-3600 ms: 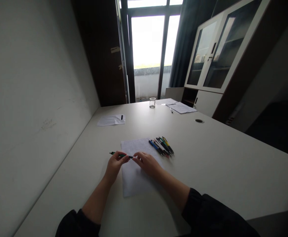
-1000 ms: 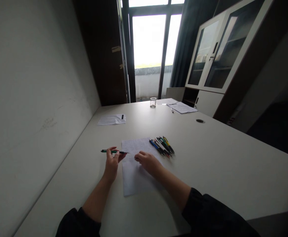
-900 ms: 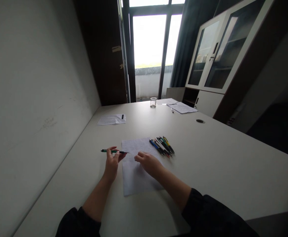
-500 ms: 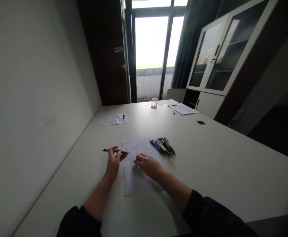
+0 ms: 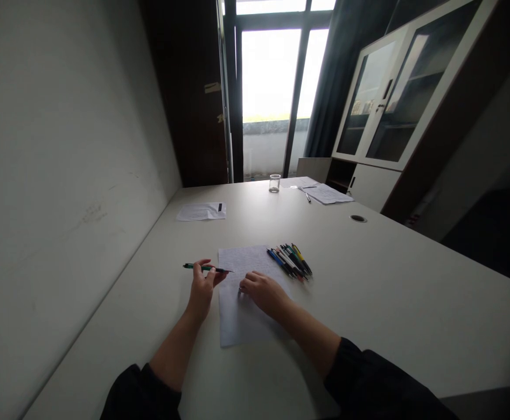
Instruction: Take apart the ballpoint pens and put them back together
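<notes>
My left hand is closed around a green and dark pen, which lies nearly level with its thin tip pointing right. That tip is over the left side of a sheet of paper with lines of writing on its upper half. Over the middle of the sheet, my right hand has its fingers curled together. Something small shows under those fingertips, too small to make out. Just right of the sheet's top lies a bunch of pens in blue, white, green, black and yellow.
Farther back on the white table are a loose sheet with a dark strip, a clear glass, and a stack of papers with a pen beside it. A round cable hole is at right; a wall borders the left.
My right hand's fingers have drawn closer together, and a small thing now shows below the fingertips. My left hand keeps the pen in the same pose. The view has shifted slightly.
</notes>
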`<control>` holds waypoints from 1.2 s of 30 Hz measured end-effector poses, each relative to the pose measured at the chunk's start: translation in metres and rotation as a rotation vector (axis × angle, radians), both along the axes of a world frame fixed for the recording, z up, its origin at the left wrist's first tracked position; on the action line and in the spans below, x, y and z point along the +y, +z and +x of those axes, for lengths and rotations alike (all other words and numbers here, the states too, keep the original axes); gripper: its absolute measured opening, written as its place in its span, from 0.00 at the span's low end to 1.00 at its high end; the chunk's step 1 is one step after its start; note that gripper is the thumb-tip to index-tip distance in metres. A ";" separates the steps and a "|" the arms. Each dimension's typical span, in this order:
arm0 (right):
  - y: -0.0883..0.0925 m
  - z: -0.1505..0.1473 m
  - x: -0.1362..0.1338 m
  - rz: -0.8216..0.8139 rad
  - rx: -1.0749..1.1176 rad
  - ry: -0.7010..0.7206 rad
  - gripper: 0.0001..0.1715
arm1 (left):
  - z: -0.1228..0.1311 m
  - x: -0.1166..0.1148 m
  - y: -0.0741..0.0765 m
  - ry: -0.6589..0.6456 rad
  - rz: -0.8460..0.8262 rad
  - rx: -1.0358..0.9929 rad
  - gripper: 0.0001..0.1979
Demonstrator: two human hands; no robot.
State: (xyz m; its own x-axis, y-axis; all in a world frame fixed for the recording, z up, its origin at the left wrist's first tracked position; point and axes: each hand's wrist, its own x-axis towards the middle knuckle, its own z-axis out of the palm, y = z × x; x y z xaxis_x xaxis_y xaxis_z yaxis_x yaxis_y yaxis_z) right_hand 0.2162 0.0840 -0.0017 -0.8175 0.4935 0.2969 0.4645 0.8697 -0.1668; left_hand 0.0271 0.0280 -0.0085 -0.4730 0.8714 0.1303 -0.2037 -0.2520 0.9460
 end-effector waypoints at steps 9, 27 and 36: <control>0.008 0.003 -0.005 -0.026 0.157 -0.112 0.10 | 0.003 -0.003 0.004 -0.059 0.000 -0.007 0.19; 0.012 0.003 -0.007 -0.073 0.237 -0.249 0.09 | 0.005 -0.005 -0.001 -0.186 0.028 -0.022 0.20; 0.011 0.005 -0.004 -0.087 0.265 -0.290 0.10 | 0.003 -0.003 0.001 -0.071 0.020 0.002 0.20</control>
